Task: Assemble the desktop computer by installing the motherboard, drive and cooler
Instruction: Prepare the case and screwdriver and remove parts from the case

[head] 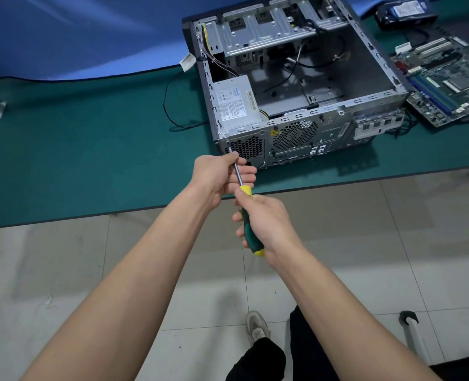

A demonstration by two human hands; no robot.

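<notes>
An open grey computer case (365,64) lies on its side on the green mat, with a power supply (234,104) inside at its near left. A screwdriver (251,226) with a green and yellow handle has its tip on a screw at the case's rear top left corner (227,142). My right hand (266,221) grips the handle. My left hand (222,176) pinches the metal shaft just behind the tip. A motherboard (448,86) lies on the mat to the right of the case. A hard drive (406,11) sits at the far right.
The green mat (90,160) covers the table, whose front edge runs just under my hands. A black cable (170,105) loops on the mat left of the case. Tiled floor, my shoe (256,327) and a chair leg (412,331) lie below.
</notes>
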